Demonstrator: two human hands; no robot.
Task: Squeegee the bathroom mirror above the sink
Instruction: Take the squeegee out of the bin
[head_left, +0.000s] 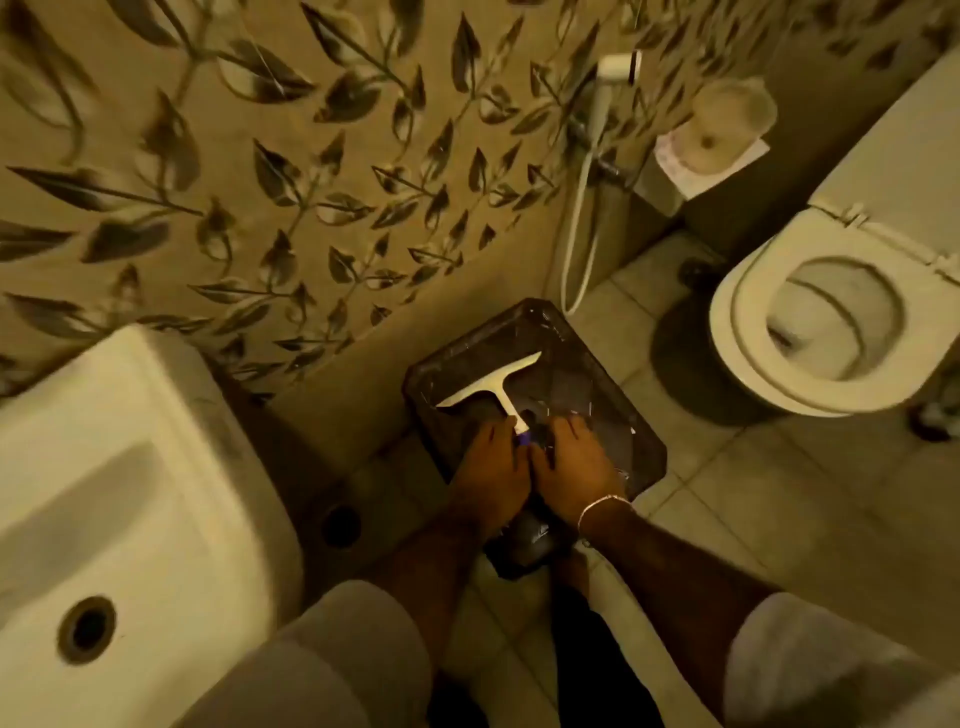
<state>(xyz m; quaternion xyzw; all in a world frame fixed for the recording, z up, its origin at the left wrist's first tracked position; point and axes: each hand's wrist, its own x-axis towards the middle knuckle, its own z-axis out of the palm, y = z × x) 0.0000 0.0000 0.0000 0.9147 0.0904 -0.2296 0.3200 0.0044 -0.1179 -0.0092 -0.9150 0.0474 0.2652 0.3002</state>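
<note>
Well to the left of the hands stands the white sink (130, 467), its round drain (85, 630) at the near end, set against a wall of leaf-patterned tiles (270, 171) that runs behind and above it. A dark floor drain (341, 526) lies on the floor just left of the left forearm. The left hand (488, 473) reaches down, fingers curled and knuckles up, at the near end of the white squeegee (496, 387), touching its handle where a small blue piece shows; whether it actually grips the handle cannot be told. The squeegee lies just beyond the hands inside a dark rectangular tray (613, 374) on the tiled floor (727, 493), blade away from the person. The right hand (574, 467), pressed close beside the left, has its fingers bent down on something dark in the tray; what it holds cannot be made out. A thin bracelet (605, 506) circles the right wrist. Far beyond and to the right hang a hand-spray hose (584, 208) and a toilet roll (727, 124), and further right stands the open toilet (831, 322).
</note>
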